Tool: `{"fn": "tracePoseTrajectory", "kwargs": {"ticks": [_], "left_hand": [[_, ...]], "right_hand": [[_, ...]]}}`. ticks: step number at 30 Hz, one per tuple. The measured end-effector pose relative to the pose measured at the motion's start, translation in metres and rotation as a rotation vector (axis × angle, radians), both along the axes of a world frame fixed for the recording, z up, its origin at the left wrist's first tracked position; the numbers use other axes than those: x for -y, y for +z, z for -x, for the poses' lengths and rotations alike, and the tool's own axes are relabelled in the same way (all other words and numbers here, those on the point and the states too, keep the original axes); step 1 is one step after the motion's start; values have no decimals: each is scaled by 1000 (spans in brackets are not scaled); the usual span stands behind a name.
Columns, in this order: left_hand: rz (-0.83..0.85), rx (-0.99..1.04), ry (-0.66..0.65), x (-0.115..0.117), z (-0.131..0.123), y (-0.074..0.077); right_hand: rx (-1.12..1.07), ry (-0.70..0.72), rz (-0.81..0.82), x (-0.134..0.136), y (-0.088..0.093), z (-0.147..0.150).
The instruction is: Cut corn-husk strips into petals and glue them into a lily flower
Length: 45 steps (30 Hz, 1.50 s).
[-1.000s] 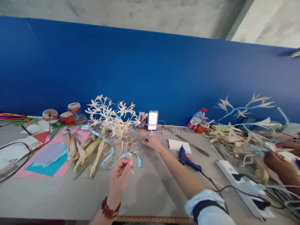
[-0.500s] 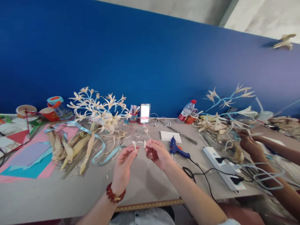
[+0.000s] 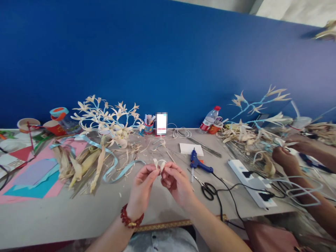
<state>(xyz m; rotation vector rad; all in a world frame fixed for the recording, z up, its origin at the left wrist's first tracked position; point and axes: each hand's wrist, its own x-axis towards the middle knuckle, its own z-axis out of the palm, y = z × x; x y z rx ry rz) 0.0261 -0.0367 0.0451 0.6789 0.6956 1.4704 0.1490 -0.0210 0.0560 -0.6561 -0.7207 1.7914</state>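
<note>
Above the middle of the table, my left hand (image 3: 145,180) pinches a small cream husk piece (image 3: 155,163) between thumb and fingers. Close beside it, my right hand (image 3: 176,179) pinches another cream piece (image 3: 162,165), its fingers curled. The fingertips of both hands nearly touch, and a thin pale strip arches between the two pieces. A blue glue gun (image 3: 196,161) lies right of my hands on the table, with black-handled scissors (image 3: 208,190) nearer me.
Left stand cream husk flowers (image 3: 105,117) behind dried husks (image 3: 78,168) and coloured paper (image 3: 34,182). A phone (image 3: 161,124) stands at the back. Right are a bottle (image 3: 210,119), a power strip (image 3: 252,185) with cables, and another person's hands (image 3: 286,159) working with a flower stem.
My hands have come closer together, bringing the two cream pieces nearly side by side. The view has shifted slightly, and the scissors now show more fully.
</note>
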Motion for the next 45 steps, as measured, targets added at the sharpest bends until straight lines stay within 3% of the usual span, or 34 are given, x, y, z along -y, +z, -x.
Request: {"fn": "tracePoseTrajectory", "kwargs": {"ticks": [5,10,13,18,22,45], "left_hand": [[52,52,-153,5,6,8],[32,-26,-177,10,9,13],[-4,-183,-73,12,8,14],[-143,-472,183,13,8,13],[-231,-606,251,13,8,12],[-215,-631,231,15,7,9]], "right_hand": [[79,88,-119,-1,-4,-8],[133,100,-203,-5,-10,-12],[242,-59,-322,-3,-12,-14],[577,-462,-721,9,-1,-18],[763,-562,-871,12,13,-15],[946,-663,-1092,3,18,-7]]}}
